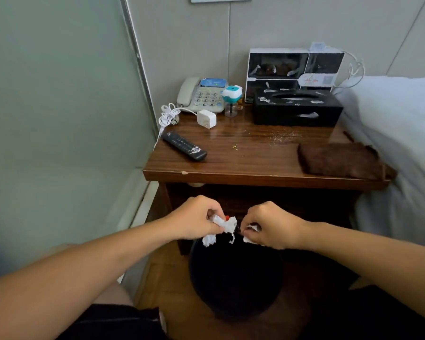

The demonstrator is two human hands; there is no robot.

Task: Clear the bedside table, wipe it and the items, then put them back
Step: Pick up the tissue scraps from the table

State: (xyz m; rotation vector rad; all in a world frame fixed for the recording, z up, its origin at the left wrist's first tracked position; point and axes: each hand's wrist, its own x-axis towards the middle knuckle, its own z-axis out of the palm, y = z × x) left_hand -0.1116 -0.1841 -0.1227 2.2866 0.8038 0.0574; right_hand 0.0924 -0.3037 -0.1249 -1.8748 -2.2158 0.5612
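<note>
Two hands are pinching crumpled white paper above one black bin [233, 278] at 6 o'clock: left hand [196, 218] gripping the larger wad [225, 225], right hand [270, 225] a scrap [249, 238]. Beyond, one bedside table [243, 165] is carrying one remote [184, 146] at 10 o'clock, one brown cloth [341, 160] at 2, one phone [201, 94], one charger [206, 119] and one tissue box [297, 109] at 12.

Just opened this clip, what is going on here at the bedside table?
A person is holding crumpled white paper scraps over a black bin on the floor, the left hand gripping a bigger wad, the right hand pinching a small piece. The bedside table is not yet cleared: phone, charger, remote, tissue box and a brown cloth sit on it, with crumbs showing.
</note>
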